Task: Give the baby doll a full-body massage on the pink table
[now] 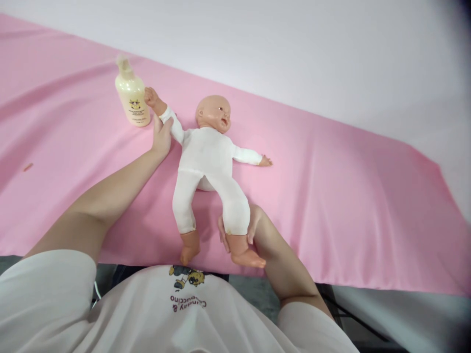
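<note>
A baby doll (206, 153) with a white cloth body lies on its back on the pink cloth (331, 211), head away from me and turned to the right. My left hand (162, 136) is closed around the doll's raised arm at the left, just below its wrist. Under the doll's leg on the right, my right hand (254, 220) grips from behind, thumb and fingers showing on both sides above the foot. Most of that palm is hidden by the leg. Close to the doll's raised fist stands a cream pump bottle (133, 98) with a cow picture.
The pink cloth covers a table whose front edge runs close to my body. A white wall (294, 54) rises behind it. A small brownish piece (28, 167) lies on the cloth at the far left. Dark bars show below the table at the right.
</note>
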The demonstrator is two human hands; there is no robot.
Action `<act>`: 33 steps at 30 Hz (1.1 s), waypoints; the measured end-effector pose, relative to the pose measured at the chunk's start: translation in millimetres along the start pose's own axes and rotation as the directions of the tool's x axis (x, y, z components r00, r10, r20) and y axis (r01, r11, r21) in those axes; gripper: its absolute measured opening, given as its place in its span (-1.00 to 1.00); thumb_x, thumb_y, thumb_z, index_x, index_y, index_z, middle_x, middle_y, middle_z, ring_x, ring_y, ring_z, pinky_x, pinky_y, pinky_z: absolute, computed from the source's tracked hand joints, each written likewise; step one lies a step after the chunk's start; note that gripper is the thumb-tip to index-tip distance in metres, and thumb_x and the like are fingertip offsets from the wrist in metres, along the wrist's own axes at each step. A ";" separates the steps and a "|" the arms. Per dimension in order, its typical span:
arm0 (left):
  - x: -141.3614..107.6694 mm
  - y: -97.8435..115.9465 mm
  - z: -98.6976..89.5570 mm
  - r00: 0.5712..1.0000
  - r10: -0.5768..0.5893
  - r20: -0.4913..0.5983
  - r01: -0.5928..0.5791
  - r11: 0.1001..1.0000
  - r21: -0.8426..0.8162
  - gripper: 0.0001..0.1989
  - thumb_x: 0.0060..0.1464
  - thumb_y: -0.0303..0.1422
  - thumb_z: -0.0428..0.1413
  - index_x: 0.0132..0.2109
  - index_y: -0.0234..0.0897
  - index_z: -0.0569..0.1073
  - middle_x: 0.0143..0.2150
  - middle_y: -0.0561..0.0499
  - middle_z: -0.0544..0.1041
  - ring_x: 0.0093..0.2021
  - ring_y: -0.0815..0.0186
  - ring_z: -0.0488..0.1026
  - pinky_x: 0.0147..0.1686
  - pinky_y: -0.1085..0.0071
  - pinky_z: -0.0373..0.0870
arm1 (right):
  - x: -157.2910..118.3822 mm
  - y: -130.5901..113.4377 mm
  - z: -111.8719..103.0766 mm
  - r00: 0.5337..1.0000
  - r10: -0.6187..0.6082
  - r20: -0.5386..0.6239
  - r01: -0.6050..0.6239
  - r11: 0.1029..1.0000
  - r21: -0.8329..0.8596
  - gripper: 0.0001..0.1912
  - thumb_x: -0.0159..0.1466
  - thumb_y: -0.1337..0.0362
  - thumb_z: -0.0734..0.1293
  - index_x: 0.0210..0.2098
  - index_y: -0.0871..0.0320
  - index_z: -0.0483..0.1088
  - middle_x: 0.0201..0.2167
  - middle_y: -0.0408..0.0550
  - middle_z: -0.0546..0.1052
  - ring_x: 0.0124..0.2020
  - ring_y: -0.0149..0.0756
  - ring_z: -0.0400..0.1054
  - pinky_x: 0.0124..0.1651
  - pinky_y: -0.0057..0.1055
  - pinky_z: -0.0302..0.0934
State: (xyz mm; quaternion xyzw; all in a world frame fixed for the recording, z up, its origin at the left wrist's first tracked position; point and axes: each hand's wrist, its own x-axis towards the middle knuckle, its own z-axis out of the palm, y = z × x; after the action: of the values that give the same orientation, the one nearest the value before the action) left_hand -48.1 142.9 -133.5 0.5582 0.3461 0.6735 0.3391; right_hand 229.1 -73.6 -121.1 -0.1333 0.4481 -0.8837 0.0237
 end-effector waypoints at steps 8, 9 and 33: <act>-0.8 0.1 -2.6 0.998 -0.040 -0.050 0.035 0.995 -0.089 -0.31 0.12 0.30 0.10 0.20 0.00 0.33 0.18 -0.10 0.46 0.26 0.07 0.42 0.35 0.03 0.28 | 0.8 -11.4 10.8 0.912 -0.391 0.122 0.390 0.920 0.038 -0.33 0.09 0.05 0.58 0.06 0.22 0.34 -0.30 -0.03 0.61 -0.30 -0.31 0.53 0.12 -0.29 0.34; -0.9 1.7 -2.2 0.999 -0.017 -0.033 0.014 0.997 -0.079 -0.30 0.11 0.30 0.11 0.22 0.02 0.32 0.20 -0.09 0.45 0.28 0.06 0.40 0.37 0.02 0.25 | -0.1 -14.5 11.3 0.907 -0.413 0.086 0.412 0.911 0.030 -0.36 0.14 0.00 0.54 0.06 0.21 0.33 -0.33 -0.07 0.59 -0.35 -0.33 0.48 0.11 -0.27 0.33; -15.1 26.0 1.4 0.847 0.219 0.484 -0.350 0.916 0.198 -0.36 0.29 0.14 0.02 0.29 -0.20 0.32 0.23 -0.22 0.48 0.27 0.00 0.41 0.26 0.04 0.34 | 3.1 -14.0 12.0 0.760 -0.453 -0.467 0.452 0.884 -0.121 -0.47 0.25 -0.03 0.38 0.00 0.31 0.43 -0.45 -0.11 0.50 -0.44 -0.35 0.36 -0.07 -0.28 0.37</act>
State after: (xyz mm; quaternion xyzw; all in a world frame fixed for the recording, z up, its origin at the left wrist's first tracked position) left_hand -46.3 116.5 -119.1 0.7866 0.2614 0.5127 0.2237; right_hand 230.3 -75.1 -102.5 -0.0132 0.3947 -0.8676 -0.3023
